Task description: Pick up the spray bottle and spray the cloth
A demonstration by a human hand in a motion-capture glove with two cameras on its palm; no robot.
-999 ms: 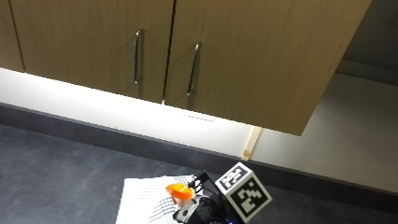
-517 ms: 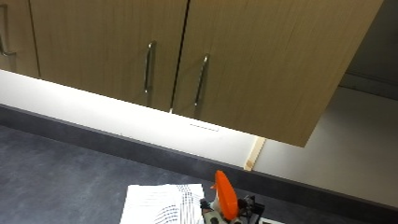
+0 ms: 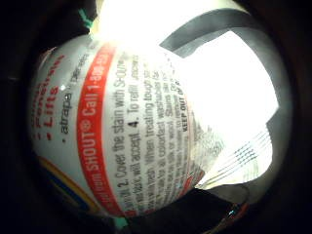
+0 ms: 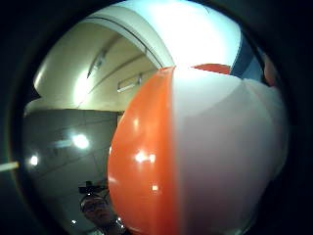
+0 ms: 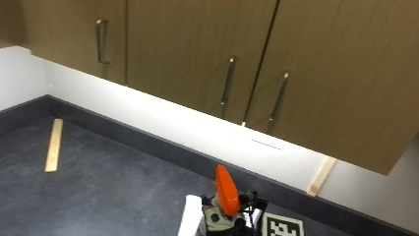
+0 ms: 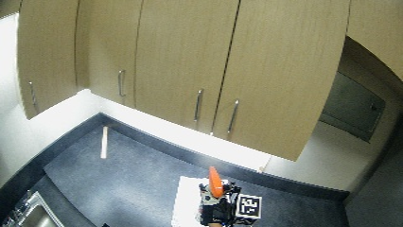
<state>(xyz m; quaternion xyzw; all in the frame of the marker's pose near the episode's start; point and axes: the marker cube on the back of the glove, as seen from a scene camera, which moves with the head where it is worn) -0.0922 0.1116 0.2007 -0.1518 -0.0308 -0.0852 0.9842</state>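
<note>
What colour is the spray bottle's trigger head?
Bright orange. The white spray bottle's orange trigger head shows best in the outside view, standing above the dark grey countertop.

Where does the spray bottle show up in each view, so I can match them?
Outside view: spray bottle, orange top, bottom centre.
Wide outside view: bottom centre, above the white cloth.
Little finger side palm view: its printed label fills the picture.
Thumb side palm view: orange and white top.
Shared landmark: the cloth.
</note>
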